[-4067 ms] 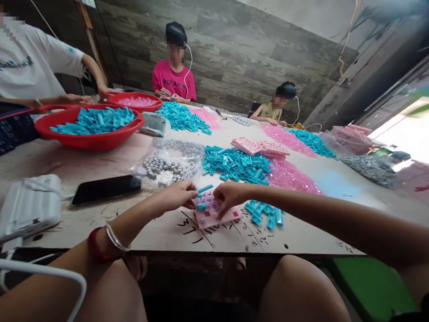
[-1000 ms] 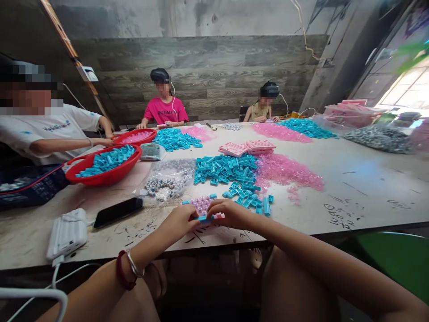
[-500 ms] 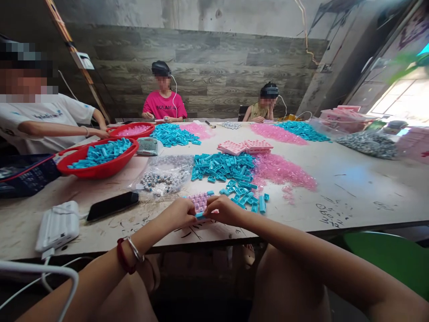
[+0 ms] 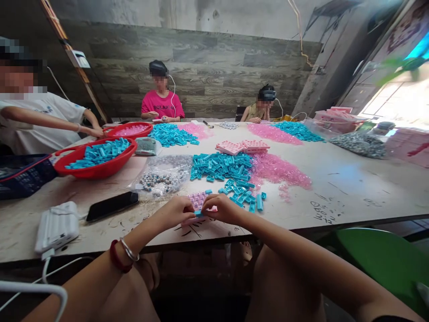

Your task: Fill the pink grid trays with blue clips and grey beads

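At the table's near edge lies a small pink plastic board, with rows of clear pinkish pieces on it. A long blue plastic piece sits along its near side. My left hand has its fingers closed on the left end of that piece. From the right, my right hand pinches the other end, thumb and forefinger bent together. My fingers partly cover the board. Another blue piece shows at the board's far side. Just beyond are loose blue pieces in a pile.
Clear pink pieces spread beside the blue pile, with pink boards behind. A bag of small grey pieces, a phone and a white power bank lie leftward. Red baskets stand farther left. Several co-workers sit around the table.
My hands stay at the blue piece on the board, with only slight finger shifts. The whole view has turned slightly. A far co-worker's hand has lifted a little.
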